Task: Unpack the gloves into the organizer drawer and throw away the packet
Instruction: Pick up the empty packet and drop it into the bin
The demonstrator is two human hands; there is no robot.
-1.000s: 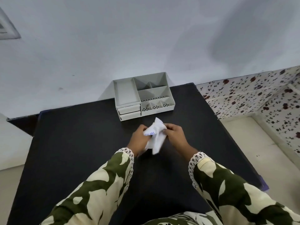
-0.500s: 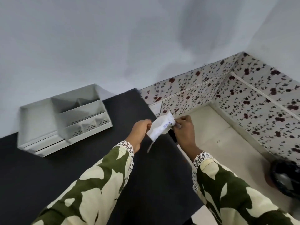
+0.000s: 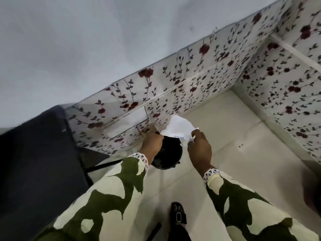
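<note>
The white packet (image 3: 178,128) is crumpled and held up in the air between both hands, directly above a black bin (image 3: 169,154) that stands on the pale tiled floor (image 3: 243,153). A strip of small blue print shows along the packet's lower edge; the letters are too blurred to read. The right hand (image 3: 199,150) pinches the packet's right corner, its fingers (image 3: 195,134) clenched on the paper. The left hand (image 3: 152,145) is at the packet's left lower corner and seems to touch it, with its fingers curled under and hidden behind the back of the hand, so whether they truly grasp the paper cannot be told. Both hands overlap the bin's rim in this view, the left covering its left side.

Both forearms wear sleeves (image 3: 112,197) in a cream and olive-green leaf print, each ending in a white lace cuff at the wrist. Below the bin, near the bottom of the view, a dark shoe (image 3: 178,214) with a buckle rests on the floor.

To the left stands the table (image 3: 34,162) with its dark top; only its right-hand edge and far right corner show, and a thin black leg runs beneath. Behind the bin, a wall (image 3: 191,75) rises from the floor, tiled low down with red flowers and dark vines and plain pale grey above.
</note>
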